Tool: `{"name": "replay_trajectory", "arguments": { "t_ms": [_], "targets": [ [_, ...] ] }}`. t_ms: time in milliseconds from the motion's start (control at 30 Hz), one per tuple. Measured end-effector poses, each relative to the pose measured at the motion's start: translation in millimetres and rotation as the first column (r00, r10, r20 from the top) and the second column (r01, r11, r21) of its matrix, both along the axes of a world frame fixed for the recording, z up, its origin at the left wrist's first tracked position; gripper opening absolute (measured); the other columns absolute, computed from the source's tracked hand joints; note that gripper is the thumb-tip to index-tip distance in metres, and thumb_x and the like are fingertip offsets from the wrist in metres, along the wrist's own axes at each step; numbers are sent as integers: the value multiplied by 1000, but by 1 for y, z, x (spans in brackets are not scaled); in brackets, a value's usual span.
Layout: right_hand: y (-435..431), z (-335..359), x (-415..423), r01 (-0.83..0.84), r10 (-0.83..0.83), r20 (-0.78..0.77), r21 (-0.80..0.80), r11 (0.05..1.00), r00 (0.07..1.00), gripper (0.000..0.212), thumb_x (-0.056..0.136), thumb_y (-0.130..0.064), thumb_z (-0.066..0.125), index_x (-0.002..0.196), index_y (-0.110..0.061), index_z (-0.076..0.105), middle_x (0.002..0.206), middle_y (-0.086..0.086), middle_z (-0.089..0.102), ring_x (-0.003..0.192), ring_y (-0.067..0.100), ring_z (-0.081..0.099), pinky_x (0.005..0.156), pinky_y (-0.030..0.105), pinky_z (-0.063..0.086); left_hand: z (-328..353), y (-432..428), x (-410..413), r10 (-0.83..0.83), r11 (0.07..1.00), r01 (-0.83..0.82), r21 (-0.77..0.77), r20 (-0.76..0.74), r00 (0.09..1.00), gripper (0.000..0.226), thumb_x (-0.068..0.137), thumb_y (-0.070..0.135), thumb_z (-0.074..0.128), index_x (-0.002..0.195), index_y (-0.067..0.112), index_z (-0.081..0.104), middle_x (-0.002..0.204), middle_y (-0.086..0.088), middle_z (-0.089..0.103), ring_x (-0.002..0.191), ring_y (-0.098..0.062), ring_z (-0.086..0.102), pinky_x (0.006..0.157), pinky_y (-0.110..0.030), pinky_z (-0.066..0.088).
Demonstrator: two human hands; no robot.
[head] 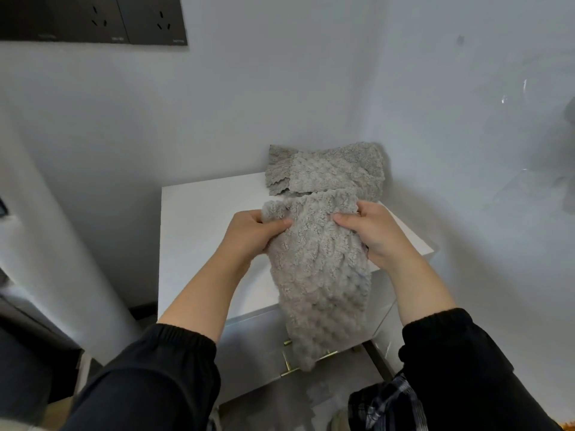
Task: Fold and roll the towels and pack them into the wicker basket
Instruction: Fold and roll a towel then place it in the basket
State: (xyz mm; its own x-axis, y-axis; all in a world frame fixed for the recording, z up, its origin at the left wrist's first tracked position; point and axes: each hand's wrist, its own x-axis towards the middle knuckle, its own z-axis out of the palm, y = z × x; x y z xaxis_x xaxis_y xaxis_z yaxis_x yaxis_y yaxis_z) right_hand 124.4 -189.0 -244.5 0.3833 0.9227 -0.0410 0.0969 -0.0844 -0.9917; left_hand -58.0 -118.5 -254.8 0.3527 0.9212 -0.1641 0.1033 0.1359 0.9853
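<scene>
I hold a grey fluffy towel (320,275) up over the white cabinet top (199,219). My left hand (252,234) grips its upper left corner, thumb on the front. My right hand (376,234) grips the upper right edge the same way. The towel hangs down in a narrowing strip past the cabinet's front edge. A second grey towel (326,169) lies bunched at the back right of the cabinet top, against the wall corner. No wicker basket is in view.
The cabinet front has brass drawer handles (287,365) below the hanging towel. White walls close in behind and to the right. A dark socket panel (93,20) is on the wall at upper left. A white column (46,228) stands at left.
</scene>
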Motion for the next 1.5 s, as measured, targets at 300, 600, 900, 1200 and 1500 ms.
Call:
{"name": "replay_trajectory", "arguments": {
  "t_ms": [300,600,900,1200,1500],
  "targets": [
    [36,6,4,16,-6,281,-32,999,960,37,83,-11,68,60,-13,40,57,-8,34,45,6,32,49,23,25,-6,28,2,133,957,-66,284,-223,966,13,79,17,76,79,5,72,78,-10,69,69,-18,58,64,-28,46],
    [65,-28,3,134,-168,386,113,985,907,12,77,-8,76,69,-5,67,59,0,50,56,11,43,57,24,31,-13,58,3,443,800,-47,599,-535,720,29,80,19,69,56,20,51,66,0,54,71,-24,50,50,-29,25],
    [65,-27,8,146,-199,449,150,978,871,11,82,-13,72,80,-24,68,69,-10,57,63,7,49,58,21,37,-17,66,4,322,852,-112,511,-343,883,15,73,-1,62,69,14,62,67,-2,67,68,-24,67,70,-39,56],
    [37,-23,17,44,-81,634,75,996,769,14,80,-4,69,85,-16,72,71,-4,57,59,4,45,58,20,37,-10,52,-15,154,846,119,519,-453,878,7,76,8,69,72,14,66,72,7,68,76,-10,64,65,-19,47],
    [22,-15,21,-94,163,717,-135,986,678,16,78,-1,72,88,-15,72,108,0,65,85,16,57,81,33,48,-9,38,-29,11,720,441,535,-644,765,8,76,3,67,80,10,70,85,-1,66,76,-13,62,70,-24,49]
  ]
}}
